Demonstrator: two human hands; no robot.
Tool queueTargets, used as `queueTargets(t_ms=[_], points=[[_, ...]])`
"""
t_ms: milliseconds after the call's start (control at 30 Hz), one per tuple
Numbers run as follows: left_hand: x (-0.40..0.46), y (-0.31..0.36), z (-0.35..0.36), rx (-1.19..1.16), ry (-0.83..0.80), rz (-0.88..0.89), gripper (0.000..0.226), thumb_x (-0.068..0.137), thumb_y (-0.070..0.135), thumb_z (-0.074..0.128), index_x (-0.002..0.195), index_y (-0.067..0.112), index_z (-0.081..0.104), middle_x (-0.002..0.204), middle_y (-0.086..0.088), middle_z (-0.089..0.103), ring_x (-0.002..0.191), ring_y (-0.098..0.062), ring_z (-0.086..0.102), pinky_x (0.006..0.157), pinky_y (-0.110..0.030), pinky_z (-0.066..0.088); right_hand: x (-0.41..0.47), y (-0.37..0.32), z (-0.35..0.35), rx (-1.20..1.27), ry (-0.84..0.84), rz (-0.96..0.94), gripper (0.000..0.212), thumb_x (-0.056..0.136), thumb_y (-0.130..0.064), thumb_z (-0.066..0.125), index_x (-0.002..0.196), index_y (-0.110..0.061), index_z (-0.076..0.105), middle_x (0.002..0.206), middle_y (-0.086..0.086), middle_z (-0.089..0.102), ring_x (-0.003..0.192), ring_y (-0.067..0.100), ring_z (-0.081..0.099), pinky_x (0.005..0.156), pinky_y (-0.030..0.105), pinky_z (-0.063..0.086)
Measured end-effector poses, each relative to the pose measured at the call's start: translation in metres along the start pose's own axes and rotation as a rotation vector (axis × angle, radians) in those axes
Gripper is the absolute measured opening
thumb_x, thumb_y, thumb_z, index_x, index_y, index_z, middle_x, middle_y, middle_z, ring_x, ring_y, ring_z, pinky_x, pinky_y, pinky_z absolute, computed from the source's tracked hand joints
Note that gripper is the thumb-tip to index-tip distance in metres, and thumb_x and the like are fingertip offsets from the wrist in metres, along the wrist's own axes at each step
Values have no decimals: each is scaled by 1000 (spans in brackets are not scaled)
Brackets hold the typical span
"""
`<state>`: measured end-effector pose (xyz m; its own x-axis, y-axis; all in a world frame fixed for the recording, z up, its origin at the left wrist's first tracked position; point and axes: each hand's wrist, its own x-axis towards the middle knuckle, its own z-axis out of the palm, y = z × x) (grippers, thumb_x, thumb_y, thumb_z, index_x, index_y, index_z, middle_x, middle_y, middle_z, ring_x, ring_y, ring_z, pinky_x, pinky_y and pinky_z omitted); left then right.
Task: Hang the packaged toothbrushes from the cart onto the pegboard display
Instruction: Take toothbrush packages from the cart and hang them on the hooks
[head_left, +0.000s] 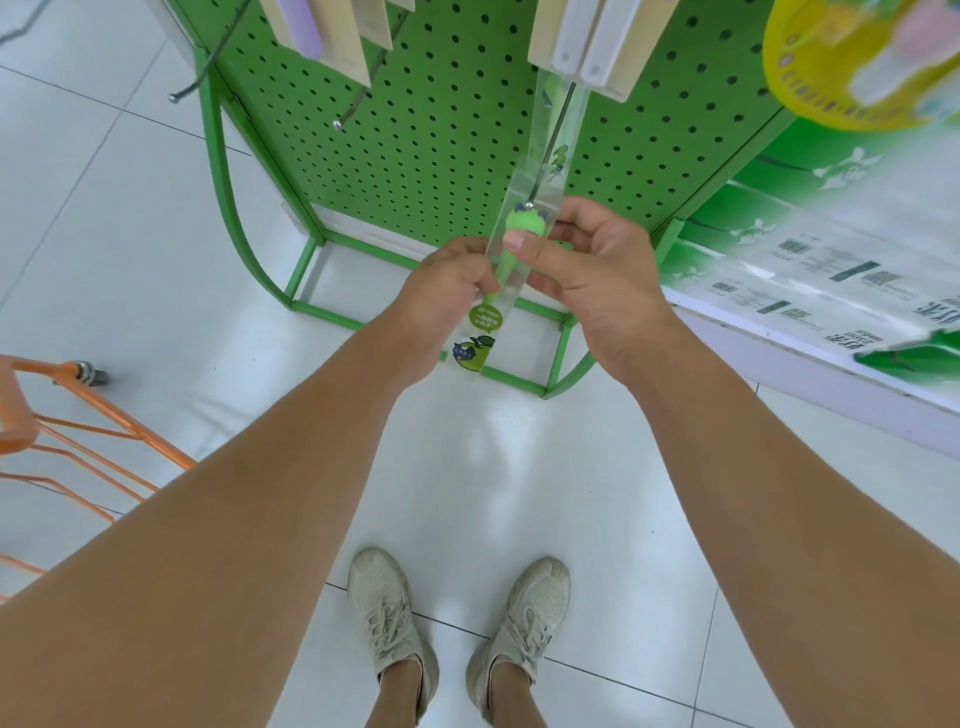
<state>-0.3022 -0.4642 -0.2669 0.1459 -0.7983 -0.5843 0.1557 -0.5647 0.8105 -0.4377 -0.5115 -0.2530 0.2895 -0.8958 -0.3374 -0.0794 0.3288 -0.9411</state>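
A green toothbrush in a long clear packet (501, 275) is held in front of the green pegboard (457, 119). My left hand (447, 291) pinches the packet's lower middle. My right hand (587, 254) grips its upper part, thumb pressed on the green cap. The packet's top lies at the ball tip of a metal peg (550, 145); another clear packet hangs behind on that peg. Beige and white packaged items (592, 41) hang higher up. The orange cart (67, 415) stands at the left edge.
Two bare metal pegs (358, 98) stick out of the board's left side. A yellow basket (841, 62) hangs at top right. A low shelf with green and white packs (810, 260) runs along the right. White tiled floor and my shoes are below.
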Motion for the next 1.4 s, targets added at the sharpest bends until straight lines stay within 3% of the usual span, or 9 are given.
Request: queueTargets(t_ms=[167, 267, 367, 467, 567, 667, 1033, 1133, 1400], points=[[11, 6, -1, 40, 77, 6, 24, 87, -1, 49, 78, 21, 55, 64, 15, 57, 68, -3, 53, 71, -26, 39, 10, -4, 0, -31, -22, -43, 31, 80, -5, 82, 104, -20, 70, 113, 18, 71, 103, 36, 71, 87, 52, 60], [14, 7, 1, 72, 59, 9, 23, 90, 4, 50, 85, 25, 60, 90, 9, 64, 96, -9, 57, 88, -29, 41, 12, -1, -1, -47, 12, -56, 31, 80, -3, 82, 103, -20, 71, 111, 16, 72, 100, 37, 71, 86, 56, 59], [14, 5, 2, 99, 73, 15, 27, 97, 10, 49, 110, 28, 64, 108, 8, 65, 102, -5, 55, 80, -23, 39, 15, -1, -1, -57, 55, -86, 30, 81, -2, 81, 101, -21, 72, 105, 10, 74, 99, 34, 72, 86, 54, 59], [16, 2, -1, 121, 110, 13, 44, 98, 13, 49, 141, 22, 52, 138, 1, 57, 125, -13, 51, 101, -26, 38, 31, -3, -2, -96, 124, -115, 28, 82, -4, 80, 105, -18, 71, 101, 3, 75, 96, 21, 74, 84, 38, 62], [15, 0, -4, 125, 130, 3, 42, 98, 15, 53, 139, 23, 54, 139, 1, 56, 129, -14, 49, 114, -37, 38, 56, -12, -1, -147, 203, -132, 32, 80, -6, 83, 107, -11, 67, 99, 1, 74, 87, 9, 73, 75, 23, 60], [12, -1, -4, 118, 109, 15, 40, 98, 16, 54, 137, 23, 55, 138, 2, 58, 129, -14, 50, 115, -39, 39, 75, -18, 1, -197, 222, -166, 28, 77, -10, 86, 96, -13, 66, 91, -4, 72, 74, -3, 68, 67, 17, 55], [1, -7, -7, 67, 128, -6, 32, 99, 16, 56, 130, 21, 59, 121, 5, 63, 117, -13, 58, 102, -34, 50, 81, -11, 4, -373, 295, -143, 34, 79, -31, 85, 104, -19, 65, 96, -9, 58, 90, 6, 57, 79, 16, 49], [-1, -8, -9, 45, 138, -11, 31, 99, 16, 55, 129, 21, 59, 123, 4, 64, 116, -12, 59, 99, -34, 52, 77, -6, -1, -395, 412, -148, 41, 83, -31, 83, 118, -16, 69, 102, -9, 60, 82, -8, 54, 69, 0, 42], [-5, -12, -8, 38, 152, -20, 25, 98, 17, 56, 122, 23, 61, 121, 4, 65, 112, -12, 61, 98, -36, 53, 78, -10, -11, -418, 380, -110, 57, 85, -34, 80, 134, -13, 58, 134, -1, 62, 122, 10, 56, 104, 26, 48]])
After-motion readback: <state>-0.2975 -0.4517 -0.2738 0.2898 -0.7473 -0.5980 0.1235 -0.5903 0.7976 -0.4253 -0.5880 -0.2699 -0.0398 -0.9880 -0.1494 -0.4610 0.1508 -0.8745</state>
